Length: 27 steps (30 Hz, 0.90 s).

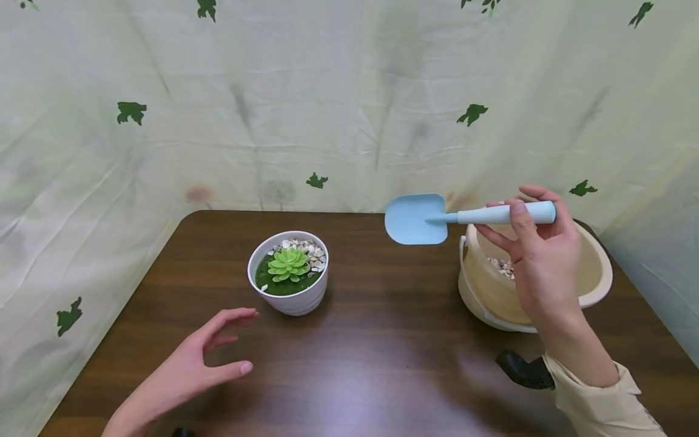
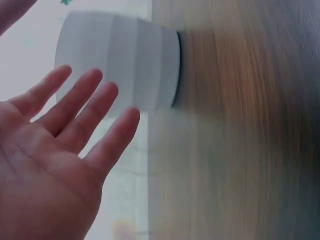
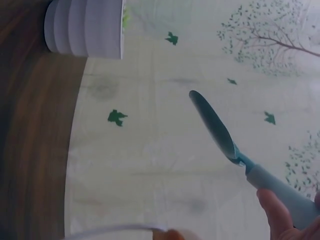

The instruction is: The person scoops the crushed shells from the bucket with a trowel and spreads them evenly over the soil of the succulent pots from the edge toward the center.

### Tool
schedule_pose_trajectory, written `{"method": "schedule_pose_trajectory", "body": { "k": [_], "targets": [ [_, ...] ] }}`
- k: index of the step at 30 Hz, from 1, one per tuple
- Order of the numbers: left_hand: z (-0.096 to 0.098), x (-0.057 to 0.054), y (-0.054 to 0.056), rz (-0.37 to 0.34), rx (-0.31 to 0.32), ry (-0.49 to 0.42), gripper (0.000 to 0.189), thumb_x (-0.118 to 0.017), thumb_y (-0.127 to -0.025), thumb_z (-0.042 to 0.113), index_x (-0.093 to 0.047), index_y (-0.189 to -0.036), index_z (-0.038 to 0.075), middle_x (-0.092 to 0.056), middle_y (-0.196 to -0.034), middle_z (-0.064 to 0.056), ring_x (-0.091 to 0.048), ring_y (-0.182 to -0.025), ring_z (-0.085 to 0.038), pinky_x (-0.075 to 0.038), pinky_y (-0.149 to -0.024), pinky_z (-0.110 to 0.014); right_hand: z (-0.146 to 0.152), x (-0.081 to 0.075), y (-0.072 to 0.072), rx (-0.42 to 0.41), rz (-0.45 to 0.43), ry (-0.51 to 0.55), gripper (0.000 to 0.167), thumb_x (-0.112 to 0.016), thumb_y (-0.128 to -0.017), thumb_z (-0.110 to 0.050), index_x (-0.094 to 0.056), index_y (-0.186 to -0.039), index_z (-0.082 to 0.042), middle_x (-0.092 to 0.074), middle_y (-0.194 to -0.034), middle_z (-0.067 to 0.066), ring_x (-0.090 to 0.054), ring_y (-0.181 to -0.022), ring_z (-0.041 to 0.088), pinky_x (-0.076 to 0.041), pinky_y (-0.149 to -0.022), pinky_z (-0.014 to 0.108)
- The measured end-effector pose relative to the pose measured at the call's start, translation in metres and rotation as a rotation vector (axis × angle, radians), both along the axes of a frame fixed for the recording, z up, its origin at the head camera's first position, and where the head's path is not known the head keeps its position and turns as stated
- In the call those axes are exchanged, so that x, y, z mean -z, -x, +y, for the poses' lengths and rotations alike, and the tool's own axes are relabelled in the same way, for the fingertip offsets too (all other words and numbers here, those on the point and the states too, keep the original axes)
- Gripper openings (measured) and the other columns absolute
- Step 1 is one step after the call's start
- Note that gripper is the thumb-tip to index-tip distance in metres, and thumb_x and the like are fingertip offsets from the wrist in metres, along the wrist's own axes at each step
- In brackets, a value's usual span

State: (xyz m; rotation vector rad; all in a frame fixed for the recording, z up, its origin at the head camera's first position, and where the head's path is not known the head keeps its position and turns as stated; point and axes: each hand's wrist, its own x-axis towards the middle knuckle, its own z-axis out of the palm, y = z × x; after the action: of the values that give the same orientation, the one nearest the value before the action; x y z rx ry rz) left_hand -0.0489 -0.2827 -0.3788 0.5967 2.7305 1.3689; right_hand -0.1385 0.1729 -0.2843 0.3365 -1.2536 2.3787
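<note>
My right hand (image 1: 548, 264) grips the handle of a light blue garden trowel (image 1: 416, 220) by its thumb and fingers. The trowel is held level in the air, blade toward the left, with the hand over a beige bucket (image 1: 599, 282). In the right wrist view the trowel blade (image 3: 214, 125) appears nearly edge-on and looks bare. On the left, my left hand (image 1: 188, 361) holds nothing, fingers spread and thumb apart. It is nearest to a white ribbed pot (image 1: 297, 303), which holds a green succulent (image 1: 288, 264), and appears not to touch it.
Pale pebbles (image 1: 502, 267) lie inside the bucket, partly hidden by the right hand. More pebbles (image 1: 314, 254) and green moss surround the succulent. A dark wooden table (image 1: 371, 340) ends at a leaf-printed curtain (image 1: 349, 109). A black curved piece (image 1: 524, 369) sits by the right wrist.
</note>
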Motion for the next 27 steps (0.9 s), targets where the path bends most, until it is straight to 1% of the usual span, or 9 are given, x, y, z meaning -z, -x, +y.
{"method": "schedule_pose_trajectory", "body": {
  "k": [3, 7, 9, 10, 11, 16, 20, 23, 27],
  "targets": [
    [0.010, -0.002, -0.002, 0.007, 0.074, -0.004, 0.066, -0.079, -0.085, 0.016, -0.047, -0.142, 0.021, -0.053, -0.138, 0.006, -0.054, -0.121, -0.019, -0.045, -0.095, -0.029, 0.012, -0.003, 0.000, -0.002, 0.000, 0.028, 0.037, -0.064, -0.091, 0.005, -0.051, -0.125, 0.008, -0.051, -0.100, 0.020, -0.069, -0.092, 0.036, -0.050, -0.074, 0.049],
    [0.029, -0.007, -0.003, -0.065, 0.096, 0.025, 0.065, -0.078, -0.086, 0.028, -0.046, -0.142, 0.031, -0.051, -0.140, 0.013, -0.054, -0.121, -0.021, -0.046, -0.094, -0.036, 0.029, -0.007, 0.000, -0.013, 0.000, 0.079, 0.038, -0.062, -0.091, 0.008, -0.050, -0.127, 0.009, -0.053, -0.100, 0.021, -0.069, -0.092, 0.038, -0.050, -0.073, 0.050],
    [0.039, -0.008, -0.001, -0.082, 0.122, 0.019, 0.064, -0.078, -0.086, 0.031, -0.047, -0.142, 0.032, -0.051, -0.139, 0.014, -0.053, -0.123, -0.022, -0.045, -0.096, -0.039, 0.038, -0.008, 0.001, -0.023, -0.001, 0.110, 0.038, -0.060, -0.091, 0.009, -0.050, -0.127, 0.009, -0.055, -0.100, 0.020, -0.069, -0.090, 0.038, -0.050, -0.073, 0.050],
    [0.044, -0.009, -0.001, -0.097, 0.128, 0.019, 0.063, -0.077, -0.086, 0.033, -0.047, -0.142, 0.034, -0.050, -0.140, 0.015, -0.052, -0.124, -0.020, -0.045, -0.097, -0.039, 0.043, -0.009, 0.002, -0.028, 0.000, 0.132, 0.037, -0.059, -0.091, 0.010, -0.050, -0.127, 0.009, -0.055, -0.099, 0.020, -0.068, -0.090, 0.038, -0.050, -0.073, 0.051],
    [0.049, -0.010, 0.000, -0.098, 0.139, 0.014, 0.063, -0.077, -0.087, 0.034, -0.047, -0.142, 0.034, -0.050, -0.139, 0.016, -0.052, -0.124, -0.019, -0.045, -0.097, -0.039, 0.048, -0.009, 0.002, -0.032, 0.002, 0.151, 0.036, -0.059, -0.092, 0.010, -0.049, -0.127, 0.009, -0.056, -0.098, 0.020, -0.068, -0.089, 0.038, -0.050, -0.074, 0.051],
    [0.076, -0.010, 0.008, -0.059, 0.222, -0.057, 0.059, -0.075, -0.089, 0.031, -0.047, -0.142, 0.031, -0.051, -0.140, 0.013, -0.050, -0.126, -0.014, -0.044, -0.099, -0.038, 0.070, -0.011, 0.003, -0.035, 0.019, 0.221, 0.034, -0.056, -0.092, 0.013, -0.047, -0.125, 0.009, -0.060, -0.095, 0.023, -0.067, -0.088, 0.041, -0.049, -0.074, 0.054],
    [0.096, -0.007, 0.017, -0.042, 0.281, -0.143, 0.058, -0.073, -0.091, 0.024, -0.046, -0.142, 0.029, -0.053, -0.139, 0.009, -0.052, -0.126, -0.017, -0.046, -0.097, -0.036, 0.085, -0.012, 0.003, -0.016, 0.026, 0.254, 0.033, -0.055, -0.092, 0.015, -0.046, -0.123, 0.008, -0.063, -0.093, 0.026, -0.067, -0.087, 0.043, -0.048, -0.072, 0.055],
    [0.109, -0.006, 0.022, -0.062, 0.304, -0.206, 0.057, -0.073, -0.091, 0.022, -0.047, -0.141, 0.029, -0.054, -0.138, 0.008, -0.053, -0.125, -0.020, -0.048, -0.094, -0.035, 0.095, -0.014, 0.002, 0.015, 0.026, 0.278, 0.033, -0.054, -0.091, 0.017, -0.046, -0.122, 0.007, -0.064, -0.093, 0.026, -0.068, -0.084, 0.043, -0.049, -0.069, 0.056],
    [0.127, -0.007, 0.026, -0.074, 0.311, -0.275, 0.052, -0.072, -0.092, 0.022, -0.049, -0.138, 0.027, -0.055, -0.135, 0.007, -0.056, -0.122, -0.020, -0.049, -0.092, -0.037, 0.107, -0.016, 0.002, 0.071, 0.039, 0.253, 0.036, -0.056, -0.091, 0.015, -0.046, -0.124, 0.005, -0.062, -0.099, 0.025, -0.068, -0.088, 0.041, -0.051, -0.067, 0.053]
  ]
}}
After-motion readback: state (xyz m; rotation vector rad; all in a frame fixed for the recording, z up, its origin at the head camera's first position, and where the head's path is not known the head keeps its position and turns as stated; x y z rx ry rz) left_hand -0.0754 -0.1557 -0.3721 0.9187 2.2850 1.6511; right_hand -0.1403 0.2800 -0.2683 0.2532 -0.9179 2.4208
